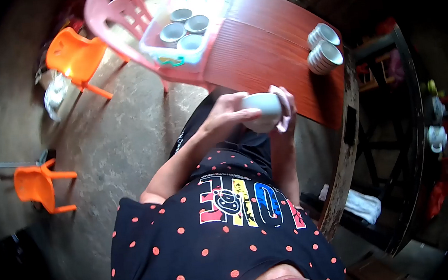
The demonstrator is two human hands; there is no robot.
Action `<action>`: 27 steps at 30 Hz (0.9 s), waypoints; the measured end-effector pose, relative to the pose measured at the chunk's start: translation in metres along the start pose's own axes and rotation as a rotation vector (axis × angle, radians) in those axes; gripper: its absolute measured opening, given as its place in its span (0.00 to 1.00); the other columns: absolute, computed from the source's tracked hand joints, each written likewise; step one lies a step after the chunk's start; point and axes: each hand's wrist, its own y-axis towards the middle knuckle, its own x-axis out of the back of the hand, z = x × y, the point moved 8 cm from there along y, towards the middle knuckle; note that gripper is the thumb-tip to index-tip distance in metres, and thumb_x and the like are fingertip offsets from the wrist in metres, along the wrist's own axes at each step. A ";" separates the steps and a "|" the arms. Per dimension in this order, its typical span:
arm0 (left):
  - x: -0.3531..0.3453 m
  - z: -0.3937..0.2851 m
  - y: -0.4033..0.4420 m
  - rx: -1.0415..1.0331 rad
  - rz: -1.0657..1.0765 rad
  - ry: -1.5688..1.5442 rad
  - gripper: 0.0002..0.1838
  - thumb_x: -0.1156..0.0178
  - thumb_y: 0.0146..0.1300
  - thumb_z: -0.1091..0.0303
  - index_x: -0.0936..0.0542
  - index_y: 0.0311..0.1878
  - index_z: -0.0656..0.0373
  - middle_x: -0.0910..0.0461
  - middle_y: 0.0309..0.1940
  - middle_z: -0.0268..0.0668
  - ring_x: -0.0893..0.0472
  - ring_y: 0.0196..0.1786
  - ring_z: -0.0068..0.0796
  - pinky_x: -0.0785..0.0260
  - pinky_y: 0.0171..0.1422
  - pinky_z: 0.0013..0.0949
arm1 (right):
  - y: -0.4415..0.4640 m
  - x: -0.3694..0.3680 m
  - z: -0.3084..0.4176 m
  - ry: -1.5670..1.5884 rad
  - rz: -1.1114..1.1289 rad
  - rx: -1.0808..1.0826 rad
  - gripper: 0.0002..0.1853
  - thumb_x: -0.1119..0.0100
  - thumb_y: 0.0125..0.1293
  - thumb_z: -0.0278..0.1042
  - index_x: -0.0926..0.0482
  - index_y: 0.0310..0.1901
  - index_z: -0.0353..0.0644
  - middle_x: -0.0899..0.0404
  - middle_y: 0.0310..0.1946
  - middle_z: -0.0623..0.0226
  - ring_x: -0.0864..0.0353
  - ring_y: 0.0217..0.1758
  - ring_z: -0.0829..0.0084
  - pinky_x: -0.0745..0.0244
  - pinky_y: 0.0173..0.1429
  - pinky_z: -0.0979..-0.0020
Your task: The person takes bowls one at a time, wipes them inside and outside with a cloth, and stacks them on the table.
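Between my two hands is a pale grey-green cup [264, 112], held in front of my body near the table's front edge. My left hand [226, 114] grips the cup's left side, thumb along its wall. On the cup's right side is my right hand [284, 108], its fingers around the edge with what looks like a light cloth. Beyond them, on the red-brown table [264, 46], two stacks of similar cups [325, 57] lean at the right end. A clear plastic bin [209, 8] holds several grey cups [173, 33].
The bin rests on a pink plastic chair [97, 15] at the table's left. Orange chairs [75, 54] [36, 184] stand on the floor at left. A dark wooden frame [351, 107] runs along the right, with a white cloth [362, 206] low on it.
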 end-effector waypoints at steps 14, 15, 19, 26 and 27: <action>-0.012 -0.019 -0.013 -0.136 0.120 -0.220 0.12 0.33 0.56 0.66 0.21 0.38 0.63 0.21 0.31 0.29 0.25 0.36 0.15 0.32 0.43 0.23 | 0.016 -0.002 0.021 0.357 -0.027 -0.309 0.12 0.47 0.65 0.39 0.24 0.37 0.38 0.25 0.39 0.65 0.27 0.39 0.74 0.31 0.43 0.72; -0.014 -0.018 -0.012 -0.128 0.152 -0.197 0.12 0.33 0.57 0.66 0.21 0.39 0.63 0.20 0.33 0.32 0.23 0.38 0.16 0.31 0.44 0.24 | 0.008 -0.005 0.009 0.487 -0.068 -0.548 0.12 0.47 0.65 0.40 0.23 0.38 0.38 0.23 0.38 0.66 0.26 0.38 0.74 0.30 0.43 0.73; -0.013 -0.026 -0.020 -0.390 0.007 0.310 0.09 0.35 0.55 0.69 0.22 0.36 0.64 0.21 0.26 0.30 0.23 0.33 0.15 0.30 0.38 0.24 | 0.040 -0.020 0.052 0.011 0.243 -0.437 0.11 0.48 0.63 0.37 0.21 0.31 0.39 0.24 0.22 0.60 0.23 0.31 0.71 0.28 0.38 0.71; -0.006 -0.004 -0.007 -0.142 0.076 -0.248 0.11 0.33 0.56 0.66 0.23 0.36 0.63 0.22 0.31 0.31 0.24 0.32 0.16 0.31 0.39 0.21 | -0.008 -0.012 0.009 0.749 -0.153 -0.355 0.19 0.43 0.66 0.46 0.28 0.47 0.38 0.27 0.42 0.63 0.25 0.42 0.74 0.26 0.45 0.69; -0.007 -0.004 -0.007 -0.118 0.080 -0.177 0.11 0.33 0.56 0.67 0.23 0.36 0.63 0.22 0.31 0.31 0.24 0.32 0.16 0.30 0.38 0.21 | -0.012 -0.005 0.003 0.633 -0.193 -0.451 0.18 0.45 0.67 0.46 0.27 0.44 0.38 0.26 0.40 0.64 0.24 0.40 0.74 0.25 0.44 0.70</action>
